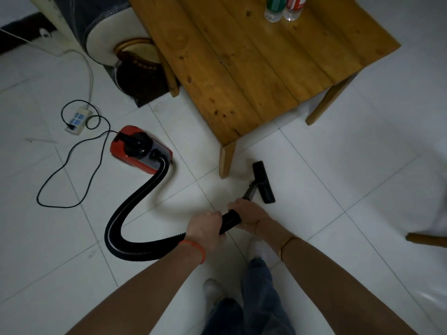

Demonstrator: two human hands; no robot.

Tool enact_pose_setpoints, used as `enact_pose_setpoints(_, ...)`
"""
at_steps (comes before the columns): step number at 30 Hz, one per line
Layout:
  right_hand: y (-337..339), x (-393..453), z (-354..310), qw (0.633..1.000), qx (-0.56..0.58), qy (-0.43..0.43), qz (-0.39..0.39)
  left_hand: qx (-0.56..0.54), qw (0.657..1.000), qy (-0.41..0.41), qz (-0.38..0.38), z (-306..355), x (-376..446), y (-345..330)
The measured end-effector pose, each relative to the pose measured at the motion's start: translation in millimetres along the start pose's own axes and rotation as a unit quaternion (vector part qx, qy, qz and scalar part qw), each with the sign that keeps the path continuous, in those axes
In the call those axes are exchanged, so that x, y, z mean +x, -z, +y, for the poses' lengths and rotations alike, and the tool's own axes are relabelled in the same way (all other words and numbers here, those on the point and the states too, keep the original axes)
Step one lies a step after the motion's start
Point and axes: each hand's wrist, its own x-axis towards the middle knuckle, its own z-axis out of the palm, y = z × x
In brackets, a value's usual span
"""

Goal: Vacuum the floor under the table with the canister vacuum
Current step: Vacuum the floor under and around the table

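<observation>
Canister vacuum point(140, 149), red with a black top, sits on the white tiled floor point(338, 165) just left of the wooden table's point(242, 68) near corner. Its ribbed black hose point(135, 209) loops out from the front, swings down and curls back up into the person's hands. Left hand point(205, 224) is wrapped around the hose where it meets the handle; right hand point(249, 213) is curled around the handle end just ahead, at the base of the short wand point(249, 191). The wand runs down to the black floor head point(263, 181), which lies flat on the tiles just beside the table's nearest leg point(227, 159), out in front of the table rather than beneath it.

A black power cord point(70, 170) trails from the canister in loose loops to a white power strip point(78, 120) on the floor at left. Two plastic bottles point(284, 8) stand on the tabletop's far edge. A dark patterned stool or basket point(137, 68) sits beside the far table leg. Jeans and white shoes point(262, 250) show below the arms.
</observation>
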Motion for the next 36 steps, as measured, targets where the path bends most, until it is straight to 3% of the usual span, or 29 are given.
enact_pose_setpoints(13, 86, 17, 173, 0.996, -0.045, -0.07, -0.017, -0.076, 0.996, -0.022, 0.041, 118, 143, 49)
enact_pose_setpoints(20, 126, 21, 234, 0.995, -0.069, -0.07, -0.018, -0.082, 0.994, -0.033, 0.059, 160, 193, 75)
enact_pose_setpoints(27, 139, 16, 236, 0.997, -0.029, -0.068, -0.01, -0.093, 0.993, -0.038, 0.058, 163, 190, 86)
enact_pose_setpoints(36, 110, 9, 135, 0.998, 0.006, -0.05, -0.028, -0.085, 0.995, -0.038, 0.033, 93, 119, 75)
